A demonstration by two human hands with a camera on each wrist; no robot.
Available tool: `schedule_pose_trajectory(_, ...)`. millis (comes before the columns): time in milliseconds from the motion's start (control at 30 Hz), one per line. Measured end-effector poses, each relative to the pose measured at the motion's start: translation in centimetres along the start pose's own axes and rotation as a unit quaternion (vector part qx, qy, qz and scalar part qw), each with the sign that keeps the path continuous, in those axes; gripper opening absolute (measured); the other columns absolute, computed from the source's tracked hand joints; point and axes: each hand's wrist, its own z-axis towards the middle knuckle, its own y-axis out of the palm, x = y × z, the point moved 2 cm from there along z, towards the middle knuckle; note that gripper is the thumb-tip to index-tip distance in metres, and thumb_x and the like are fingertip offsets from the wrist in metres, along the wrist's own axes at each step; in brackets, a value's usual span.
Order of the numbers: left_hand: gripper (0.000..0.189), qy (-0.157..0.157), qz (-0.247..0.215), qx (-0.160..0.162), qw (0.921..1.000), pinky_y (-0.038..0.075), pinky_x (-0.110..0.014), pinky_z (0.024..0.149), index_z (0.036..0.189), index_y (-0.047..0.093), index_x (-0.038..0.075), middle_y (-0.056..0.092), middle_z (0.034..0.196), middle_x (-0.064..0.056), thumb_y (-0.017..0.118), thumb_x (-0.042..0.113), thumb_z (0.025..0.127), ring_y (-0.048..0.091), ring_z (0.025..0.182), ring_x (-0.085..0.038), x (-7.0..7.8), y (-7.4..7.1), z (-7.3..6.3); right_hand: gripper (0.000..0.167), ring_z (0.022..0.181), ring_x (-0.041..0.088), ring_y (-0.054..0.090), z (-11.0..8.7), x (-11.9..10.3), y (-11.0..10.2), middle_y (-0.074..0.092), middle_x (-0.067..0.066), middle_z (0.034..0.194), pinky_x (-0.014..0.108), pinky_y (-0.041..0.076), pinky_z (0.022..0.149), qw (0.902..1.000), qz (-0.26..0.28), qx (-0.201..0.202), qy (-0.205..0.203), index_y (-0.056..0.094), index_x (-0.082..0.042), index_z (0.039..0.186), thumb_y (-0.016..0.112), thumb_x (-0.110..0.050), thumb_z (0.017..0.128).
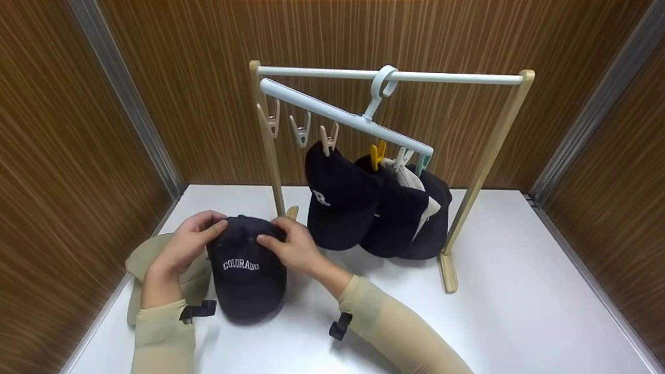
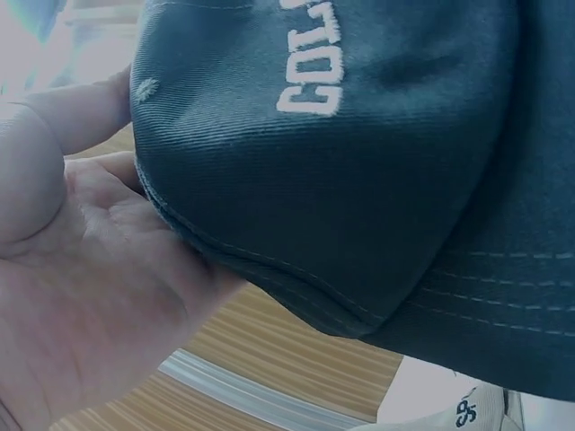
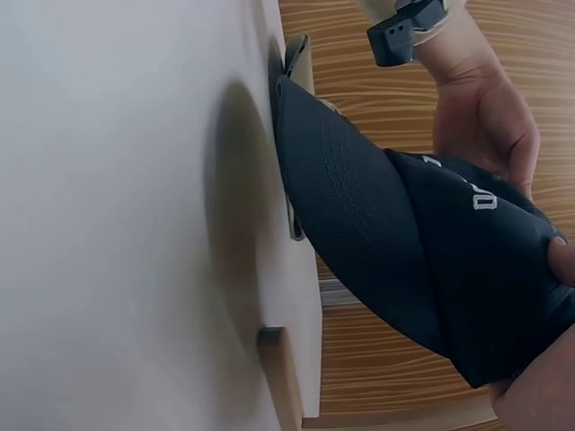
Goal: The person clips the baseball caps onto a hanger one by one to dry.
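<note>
A dark navy baseball cap (image 1: 248, 293) with white COLORADO lettering is held up over the white table, brim down and crown up. My left hand (image 1: 179, 252) grips its left side, thumb in front. On the right side my right hand (image 1: 300, 250) pinches the upper crown, thumb on the front. In the left wrist view, the cap (image 2: 323, 197) fills most of the frame and my left hand (image 2: 99, 269) holds its edge. The right wrist view has the cap's brim (image 3: 350, 206) hanging above the table; my right hand (image 3: 544, 386) is partly cut off.
A beige cap (image 1: 150, 254) lies at the left, partly behind my left wrist. A wooden rack (image 1: 483, 166) carries a tilted white hanger (image 1: 332, 111). Dark caps (image 1: 340, 208) and a white-and-dark one hang from its clips; two left clips (image 1: 301, 132) hold nothing. Wood-patterned walls surround the table.
</note>
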Motion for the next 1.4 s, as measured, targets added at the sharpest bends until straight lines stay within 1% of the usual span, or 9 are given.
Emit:
schedule_pose_trajectory(333, 0.027, 0.018, -0.008, 0.005, 0.9998, 0.057, -0.029, 0.09, 0.128, 0.062, -0.017, 0.07, 0.107, -0.005, 0.059, 0.006, 0.115, 0.066, 0.1, -0.018, 0.7, 0.5, -0.3, 0.022, 0.097, 0.017, 0.068, -0.3, -1.0, -0.8, 0.075, 0.004, 0.103, 0.035, 0.054, 0.091, 0.9996, -0.002, 0.008, -0.028, 0.077, -0.006, 0.108, 0.084, -0.026, 0.101)
schedule_pose_trajectory(533, 0.025, 0.031, -0.016, 0.01, 0.9994, 0.056, -0.029, 0.09, 0.128, 0.062, -0.016, 0.071, 0.108, -0.005, 0.057, 0.004, 0.115, 0.066, 0.101, -0.017, 1.3, 0.9, -0.5, 0.023, 0.097, 0.017, 0.069, -0.6, -1.7, -1.4, 0.077, 0.004, 0.103, 0.037, 0.056, 0.091, 0.9989, -0.005, 0.015, -0.044, 0.077, -0.005, 0.108, 0.084, -0.026, 0.102)
schedule_pose_trajectory(700, 0.023, 0.042, -0.025, 0.01, 0.9987, 0.056, -0.029, 0.09, 0.127, 0.062, -0.016, 0.071, 0.107, -0.006, 0.058, 0.001, 0.113, 0.066, 0.101, -0.017, 1.8, 1.2, -0.7, 0.022, 0.096, 0.015, 0.069, -0.7, -2.1, -1.9, 0.076, 0.004, 0.102, 0.035, 0.057, 0.089, 0.9977, -0.009, 0.023, -0.064, 0.076, -0.005, 0.108, 0.084, -0.025, 0.101)
schedule_pose_trajectory(800, 0.022, 0.051, -0.025, 0.007, 0.9984, 0.055, -0.029, 0.091, 0.127, 0.062, -0.017, 0.07, 0.107, -0.007, 0.058, -0.001, 0.113, 0.065, 0.102, -0.018, 2.2, 1.4, -0.9, 0.023, 0.096, 0.016, 0.068, -0.9, -2.4, -2.1, 0.074, 0.005, 0.103, 0.035, 0.057, 0.089, 0.997, -0.002, 0.023, -0.074, 0.076, -0.004, 0.107, 0.085, -0.025, 0.101)
schedule_pose_trajectory(933, 0.022, 0.062, -0.025, 0.0, 0.9978, 0.056, -0.029, 0.092, 0.127, 0.062, -0.016, 0.069, 0.109, -0.009, 0.059, -0.001, 0.112, 0.065, 0.104, -0.019, 2.6, 1.6, -1.1, 0.023, 0.096, 0.017, 0.068, -1.0, -2.7, -2.5, 0.073, 0.005, 0.103, 0.035, 0.057, 0.088, 0.9967, 0.01, 0.022, -0.078, 0.076, -0.003, 0.108, 0.085, -0.023, 0.101)
schedule_pose_trajectory(1167, 0.021, 0.071, -0.03, -0.001, 0.997, 0.058, -0.03, 0.089, 0.127, 0.063, -0.016, 0.07, 0.111, -0.012, 0.061, -0.003, 0.11, 0.067, 0.101, -0.019, 3.1, 2.0, -1.2, 0.022, 0.094, 0.017, 0.067, -1.1, -3.0, -3.0, 0.072, 0.005, 0.101, 0.034, 0.056, 0.087, 0.9958, 0.006, 0.031, -0.086, 0.077, -0.003, 0.107, 0.087, -0.02, 0.099)
schedule_pose_trajectory(1400, 0.019, 0.075, -0.037, 0.01, 0.9965, 0.059, -0.031, 0.089, 0.125, 0.063, -0.014, 0.068, 0.111, -0.015, 0.063, -0.003, 0.11, 0.068, 0.1, -0.022, 3.6, 2.7, -1.1, 0.02, 0.093, 0.017, 0.068, -1.2, -3.1, -3.5, 0.073, 0.005, 0.099, 0.034, 0.057, 0.086, 0.9946, 0.018, 0.039, -0.095, 0.077, -0.003, 0.107, 0.087, -0.019, 0.099)
